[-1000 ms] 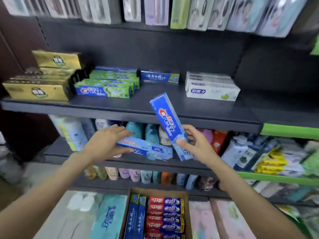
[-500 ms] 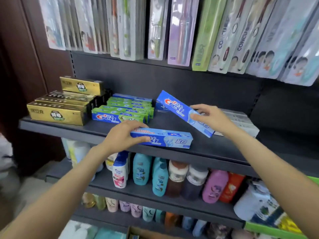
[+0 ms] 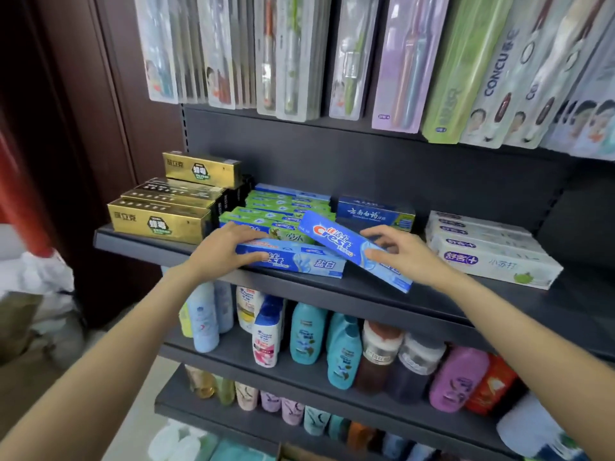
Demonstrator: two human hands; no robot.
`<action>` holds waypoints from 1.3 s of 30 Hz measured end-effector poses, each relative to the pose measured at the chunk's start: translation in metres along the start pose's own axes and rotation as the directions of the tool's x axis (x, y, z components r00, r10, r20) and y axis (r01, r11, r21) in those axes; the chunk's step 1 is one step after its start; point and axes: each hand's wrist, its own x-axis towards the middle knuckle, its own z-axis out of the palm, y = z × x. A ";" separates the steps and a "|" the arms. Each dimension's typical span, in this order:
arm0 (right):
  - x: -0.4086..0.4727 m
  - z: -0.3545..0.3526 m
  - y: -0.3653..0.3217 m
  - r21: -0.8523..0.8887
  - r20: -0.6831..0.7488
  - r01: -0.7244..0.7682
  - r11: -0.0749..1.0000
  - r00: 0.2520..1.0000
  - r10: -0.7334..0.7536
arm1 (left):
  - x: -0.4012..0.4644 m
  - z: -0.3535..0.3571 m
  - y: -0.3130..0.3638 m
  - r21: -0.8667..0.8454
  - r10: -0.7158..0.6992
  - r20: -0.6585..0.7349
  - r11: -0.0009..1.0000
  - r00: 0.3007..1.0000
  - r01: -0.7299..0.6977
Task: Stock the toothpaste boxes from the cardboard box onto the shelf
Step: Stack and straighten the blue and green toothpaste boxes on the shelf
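Two blue Crest toothpaste boxes are at the front of the dark shelf [image 3: 432, 304]. My left hand [image 3: 223, 251] rests on the left end of the first blue box [image 3: 299, 261], which lies flat along the shelf's front edge, fingers curled over its top. My right hand [image 3: 399, 252] grips the second blue box [image 3: 346, 244], which is tilted, its left end raised over the first box and its right end low near the shelf edge. The cardboard box is out of view.
Gold boxes [image 3: 159, 217] stand at the shelf's left, green Crest boxes [image 3: 276, 211] behind my hands, a dark blue box [image 3: 376, 212] at the back, white boxes [image 3: 489, 254] at the right. Toothbrush packs [image 3: 399, 61] hang above. Shampoo bottles [image 3: 306, 337] fill the shelf below.
Both hands have brought their blue boxes up from below onto the shelf. The left box now lies on the front edge; the right box has come down and left, over it.
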 end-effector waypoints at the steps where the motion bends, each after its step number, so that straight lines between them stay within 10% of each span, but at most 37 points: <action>1: 0.001 0.004 -0.001 -0.005 -0.022 0.000 1.000 1.000 0.000 | 0.003 -0.004 -0.009 0.062 0.014 0.011 0.998 1.000 -0.015; 6: 0.005 0.019 -0.008 0.017 -0.098 -0.031 0.999 0.995 0.032 | 0.008 0.003 -0.023 0.334 0.123 -0.015 0.936 0.992 -0.111; 25: 0.003 0.018 -0.021 0.191 -0.240 -0.061 0.980 0.965 0.106 | 0.043 0.003 0.006 0.369 0.233 0.248 0.875 0.940 -0.314; 31: 0.016 0.034 -0.029 0.145 -0.227 -0.053 0.988 0.970 0.086 | 0.016 0.032 -0.004 0.274 0.327 -0.190 0.923 0.926 -0.270; 34: 0.027 0.038 -0.031 0.046 -0.231 -0.036 0.998 0.972 0.046 | 0.000 0.022 -0.024 0.063 0.133 -0.488 0.991 0.863 -0.118; 39: 0.062 0.042 -0.049 -0.243 -0.173 0.046 0.969 0.981 -0.090 | -0.014 -0.009 -0.066 0.277 0.051 -0.455 0.957 0.889 0.086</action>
